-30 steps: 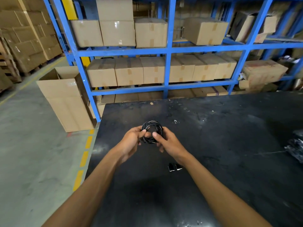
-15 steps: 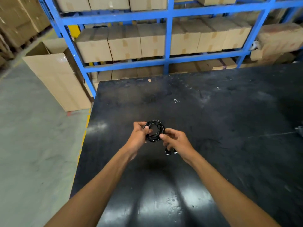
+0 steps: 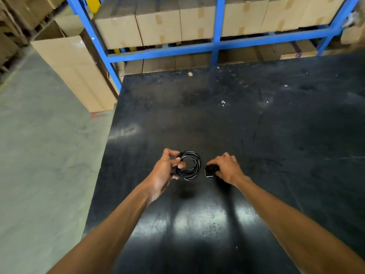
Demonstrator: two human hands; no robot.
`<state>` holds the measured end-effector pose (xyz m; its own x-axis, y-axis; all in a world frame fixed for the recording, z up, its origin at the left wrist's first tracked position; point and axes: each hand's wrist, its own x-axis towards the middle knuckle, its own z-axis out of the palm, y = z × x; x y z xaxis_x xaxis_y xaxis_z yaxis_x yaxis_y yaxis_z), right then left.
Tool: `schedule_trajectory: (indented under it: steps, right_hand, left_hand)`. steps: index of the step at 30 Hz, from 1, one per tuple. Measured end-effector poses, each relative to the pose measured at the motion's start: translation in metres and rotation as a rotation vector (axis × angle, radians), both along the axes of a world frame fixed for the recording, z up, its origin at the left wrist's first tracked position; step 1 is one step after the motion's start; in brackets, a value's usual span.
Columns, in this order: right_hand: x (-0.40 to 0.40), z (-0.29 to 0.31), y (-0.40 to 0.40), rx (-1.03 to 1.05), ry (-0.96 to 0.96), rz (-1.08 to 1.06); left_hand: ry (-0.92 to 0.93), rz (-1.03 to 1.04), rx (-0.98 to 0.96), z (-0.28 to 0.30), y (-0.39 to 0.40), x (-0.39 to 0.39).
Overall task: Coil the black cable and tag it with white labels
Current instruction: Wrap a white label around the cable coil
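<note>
We find the black cable (image 3: 188, 165) already wound into a small round coil just below the middle of the frame, raised off the bench (image 3: 256, 125) and casting a soft shadow beneath it. The left hand (image 3: 165, 171) holds it at the coil's left side, thumb and fingers closed through and around the loops. The strands look glossy and thin, with pale glints along the outer turns. Just to the coil's right, and apart from it, the right hand (image 3: 227, 167) is lowered palm-down onto the bench, fingers curled over a small dark blocky object (image 3: 209, 171) with a light edge; we cannot tell whether it is gripped or only touched. The two hands are apart. The bench top is black, scuffed and shiny, with white specks and window glare toward the bottom of the frame. Across the top run a blue metal rack (image 3: 217, 28) stacked with taped cardboard boxes (image 3: 158, 22), and an open carton (image 3: 75, 64) stands on the grey concrete floor (image 3: 39, 155) at upper left.
</note>
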<state>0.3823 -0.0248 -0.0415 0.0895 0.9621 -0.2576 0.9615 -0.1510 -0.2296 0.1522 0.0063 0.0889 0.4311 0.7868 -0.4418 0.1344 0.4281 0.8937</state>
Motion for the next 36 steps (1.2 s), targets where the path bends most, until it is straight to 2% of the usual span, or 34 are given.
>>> schedule_trajectory:
  steps: [5,7,10,13,16,21,27,36]
  right_hand:
    - [-0.004,-0.012,0.009,0.092,0.017,0.002]
    - [-0.008,-0.01,0.011,0.184,0.204,-0.128]
    - [-0.018,0.011,0.014,0.314,0.613,-0.39]
    - [-0.028,0.045,0.017,0.404,0.814,-0.468]
    - [-0.038,0.084,0.018,0.487,0.943,-0.406]
    - [-0.052,0.13,0.006,0.506,1.016,-0.287]
    - [-0.063,0.154,-0.017,0.557,1.035,-0.239]
    - [-0.075,0.183,-0.051,0.384,1.384,-0.216]
  left_hand:
    - [-0.025,0.032,-0.002,0.001,-0.001,-0.007]
    - [0.0,0.026,0.031,0.002,-0.001,-0.011]
    - [0.059,-0.004,0.093,0.003,0.0,-0.015]
    - [0.109,-0.036,0.173,0.006,-0.004,-0.016]
    - [0.104,-0.078,0.224,0.014,-0.012,-0.015]
    - [0.053,-0.099,0.316,0.034,-0.03,-0.013]
    - [-0.052,-0.087,0.421,0.063,-0.046,-0.019]
    - [-0.098,-0.132,0.494,0.08,-0.063,-0.039]
